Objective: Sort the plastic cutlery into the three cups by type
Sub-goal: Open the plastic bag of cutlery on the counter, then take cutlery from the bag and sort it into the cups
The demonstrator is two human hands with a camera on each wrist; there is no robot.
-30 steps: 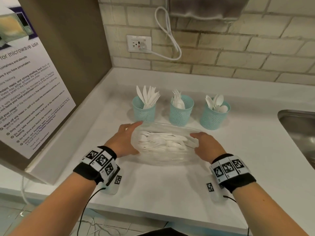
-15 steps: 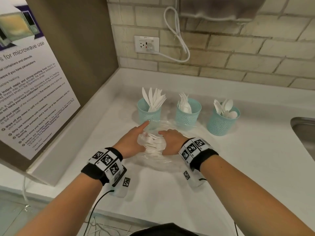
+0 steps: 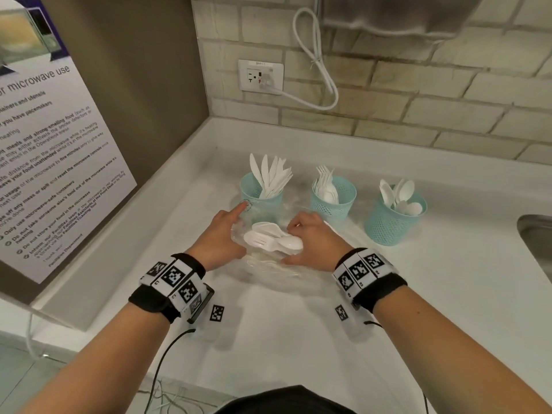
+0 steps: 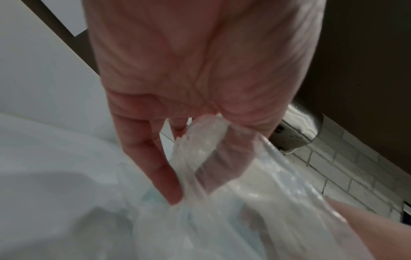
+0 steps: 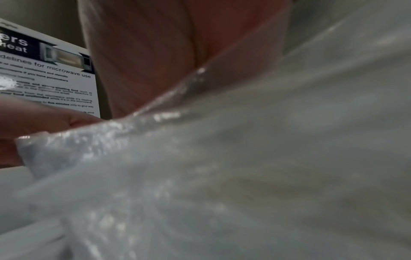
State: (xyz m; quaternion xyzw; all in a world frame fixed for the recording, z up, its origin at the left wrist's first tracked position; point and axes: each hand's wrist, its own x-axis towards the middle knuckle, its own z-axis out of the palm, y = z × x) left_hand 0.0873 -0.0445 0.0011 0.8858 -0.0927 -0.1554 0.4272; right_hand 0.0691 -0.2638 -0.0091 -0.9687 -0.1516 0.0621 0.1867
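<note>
A clear plastic bag (image 3: 268, 265) of white cutlery (image 3: 273, 242) lies bunched on the white counter (image 3: 298, 339), just in front of three teal mesh cups. The left cup (image 3: 260, 195) holds knives, the middle cup (image 3: 336, 201) forks, the right cup (image 3: 391, 225) spoons. My left hand (image 3: 239, 225) grips the bag's left side with its index finger stretched toward the knife cup. In the left wrist view the film (image 4: 233, 202) is pinched between thumb and fingers. My right hand (image 3: 298, 234) grips the bag from the right. Its thumb presses the film (image 5: 222, 158) in the right wrist view.
A panel with a microwave notice (image 3: 44, 162) stands at the left. The brick wall behind carries a socket (image 3: 260, 76) with a white cable (image 3: 316, 64). A steel sink (image 3: 537, 243) lies at the far right. Bare counter stretches between the bag and the front edge.
My right hand has slid left from the bag's right end to close beside the left hand, bunching the bag and its cutlery. The left hand has stayed in place.
</note>
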